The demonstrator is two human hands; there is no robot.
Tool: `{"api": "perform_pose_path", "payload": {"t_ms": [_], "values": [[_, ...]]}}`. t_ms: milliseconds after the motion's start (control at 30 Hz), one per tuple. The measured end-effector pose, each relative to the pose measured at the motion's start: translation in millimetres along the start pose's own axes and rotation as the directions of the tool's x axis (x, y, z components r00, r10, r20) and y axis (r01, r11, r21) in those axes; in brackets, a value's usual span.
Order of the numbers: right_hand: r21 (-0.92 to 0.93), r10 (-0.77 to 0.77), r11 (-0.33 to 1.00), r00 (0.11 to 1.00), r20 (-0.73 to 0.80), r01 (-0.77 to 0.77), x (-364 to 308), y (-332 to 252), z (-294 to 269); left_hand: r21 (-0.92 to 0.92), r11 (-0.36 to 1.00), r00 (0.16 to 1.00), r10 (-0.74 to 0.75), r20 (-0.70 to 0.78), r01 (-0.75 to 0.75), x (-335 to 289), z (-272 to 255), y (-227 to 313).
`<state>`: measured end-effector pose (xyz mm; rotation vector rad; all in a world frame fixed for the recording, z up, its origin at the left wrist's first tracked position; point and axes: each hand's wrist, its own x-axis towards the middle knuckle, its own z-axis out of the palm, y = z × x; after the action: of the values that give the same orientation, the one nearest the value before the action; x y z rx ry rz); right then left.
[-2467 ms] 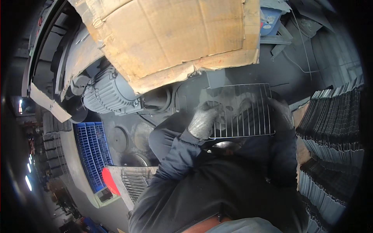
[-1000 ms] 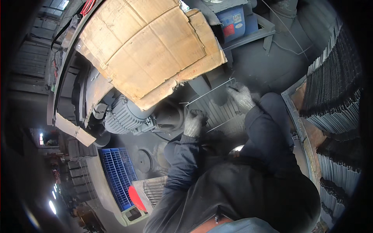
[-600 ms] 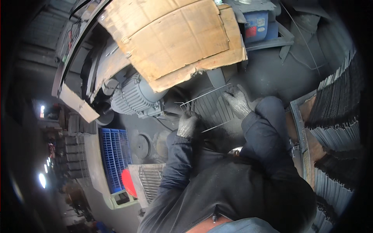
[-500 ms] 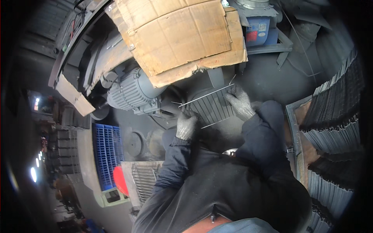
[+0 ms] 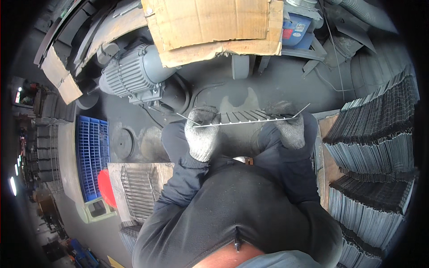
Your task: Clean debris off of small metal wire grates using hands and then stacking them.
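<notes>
A metal wire rack (image 5: 245, 122) is stretched between my two gloved hands above my lap. It is seen nearly edge-on, with a bright bar along the near side and thin bars running away from it. My left hand (image 5: 202, 140), in a grey knit glove with dark fingers, is closed on its left end. At the other end my right hand (image 5: 291, 129), gloved alike, grips the rack, its fingers partly behind the bars. A bent wire tip sticks out past each hand.
Tall stacks of similar wire racks (image 5: 375, 154) rise at my right. Several racks (image 5: 136, 190) lie on a board at my left, near a red round object (image 5: 106, 187) and a blue plastic crate (image 5: 93, 156). Ahead are a grey motor (image 5: 132, 71) and cardboard sheets (image 5: 210, 27).
The rack has tipped from showing its face to nearly edge-on, and it now lies level. Both hands have come lower and nearer my body. The head view has shifted too.
</notes>
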<state>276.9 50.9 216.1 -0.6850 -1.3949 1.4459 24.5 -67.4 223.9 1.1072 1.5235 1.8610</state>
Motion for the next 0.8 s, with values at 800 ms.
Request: {"api": "perform_pose_path", "payload": {"t_ms": [800], "values": [[-0.045,-0.041,0.998,0.998,0.045,0.043,5.5,-4.2,15.5,-0.036,0.991,0.99,0.128,-0.054,-0.131,2.3,-9.5,-25.3]]}}
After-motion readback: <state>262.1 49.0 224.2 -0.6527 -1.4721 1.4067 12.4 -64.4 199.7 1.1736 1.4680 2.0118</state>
